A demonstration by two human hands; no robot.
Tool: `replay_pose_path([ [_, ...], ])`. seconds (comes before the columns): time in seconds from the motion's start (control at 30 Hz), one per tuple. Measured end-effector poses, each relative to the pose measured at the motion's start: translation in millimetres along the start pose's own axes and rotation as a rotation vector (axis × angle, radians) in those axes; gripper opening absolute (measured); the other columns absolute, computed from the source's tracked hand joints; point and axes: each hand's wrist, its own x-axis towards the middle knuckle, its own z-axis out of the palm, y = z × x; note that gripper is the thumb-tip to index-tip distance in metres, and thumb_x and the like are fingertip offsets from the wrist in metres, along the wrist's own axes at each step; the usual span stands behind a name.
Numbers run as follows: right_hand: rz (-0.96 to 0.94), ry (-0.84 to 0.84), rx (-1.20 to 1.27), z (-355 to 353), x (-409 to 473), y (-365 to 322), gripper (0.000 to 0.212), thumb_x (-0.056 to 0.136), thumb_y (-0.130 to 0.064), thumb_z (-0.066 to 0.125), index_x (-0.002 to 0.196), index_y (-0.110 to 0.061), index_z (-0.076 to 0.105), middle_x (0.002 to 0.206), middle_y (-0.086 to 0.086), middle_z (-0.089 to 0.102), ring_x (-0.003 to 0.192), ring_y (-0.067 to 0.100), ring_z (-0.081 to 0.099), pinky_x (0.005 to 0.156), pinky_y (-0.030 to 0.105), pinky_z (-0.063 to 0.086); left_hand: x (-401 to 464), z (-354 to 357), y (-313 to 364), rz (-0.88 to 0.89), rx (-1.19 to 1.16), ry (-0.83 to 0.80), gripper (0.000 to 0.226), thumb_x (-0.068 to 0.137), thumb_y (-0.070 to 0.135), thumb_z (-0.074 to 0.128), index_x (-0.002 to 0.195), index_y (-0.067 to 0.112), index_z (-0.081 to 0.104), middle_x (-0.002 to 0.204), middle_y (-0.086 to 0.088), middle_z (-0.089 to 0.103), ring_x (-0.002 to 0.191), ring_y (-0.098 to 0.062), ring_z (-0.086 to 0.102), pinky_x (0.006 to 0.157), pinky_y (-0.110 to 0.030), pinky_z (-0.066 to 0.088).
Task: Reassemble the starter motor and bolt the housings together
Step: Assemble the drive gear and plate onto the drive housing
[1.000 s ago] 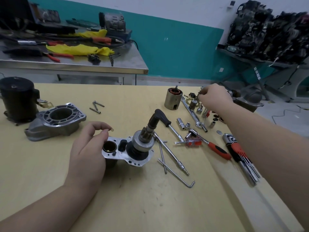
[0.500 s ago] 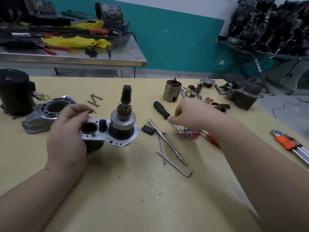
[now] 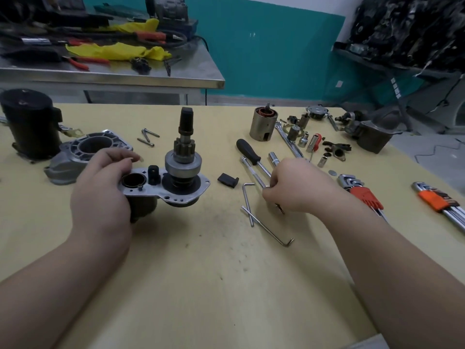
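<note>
My left hand (image 3: 100,195) grips the starter's drive-end assembly (image 3: 173,182), a silver plate carrying the upright pinion gear and shaft, and holds it standing on the yellow table. My right hand (image 3: 294,187) is curled low over the loose tools, its fingertips pinching the near end of a long thin bolt (image 3: 253,170). The grey aluminium nose housing (image 3: 75,152) lies behind my left hand, next to the black motor body (image 3: 30,122). The armature in its metal sleeve (image 3: 264,124) stands at the far middle.
A black rubber block (image 3: 227,180) lies between my hands. Two L-shaped rods (image 3: 266,227) cross near my right hand, beside a black-handled screwdriver (image 3: 247,149). Sockets and a ratchet (image 3: 289,142), hex key sets (image 3: 440,200) and another housing (image 3: 372,137) lie to the right.
My right hand has come back from the sockets at the far right to the rods in the middle and curled onto the long bolt. My left hand keeps holding the assembly.
</note>
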Motion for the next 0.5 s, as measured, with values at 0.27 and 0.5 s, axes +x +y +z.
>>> replay_pose_path([
  [0.27, -0.186, 0.025, 0.009, 1, -35, -3, 0.03, 0.091, -0.055, 0.06, 0.085, -0.028, 0.073, 0.079, -0.01, 0.071, 0.075, 0.01, 0.067, 0.066, 0.035, 0.062, -11, 10, -5, 0.056, 0.048, -0.056, 0.018, 0.087, 0.028, 0.06, 0.086, 0.037, 0.076, 0.082, 0.011, 0.068, 0.076, -0.014, 0.063, 0.063, -0.034, 0.046],
  [0.5, -0.17, -0.083, 0.036, -4, -44, -17, 0.003, 0.089, -0.033, 0.07, 0.089, -0.031, 0.072, 0.086, -0.011, 0.072, 0.08, 0.01, 0.069, 0.074, 0.039, 0.065, -13, 9, -2, 0.02, 0.007, -0.067, 0.018, 0.085, 0.028, 0.06, 0.086, 0.035, 0.076, 0.084, 0.003, 0.066, 0.079, -0.025, 0.06, 0.066, -0.039, 0.044],
])
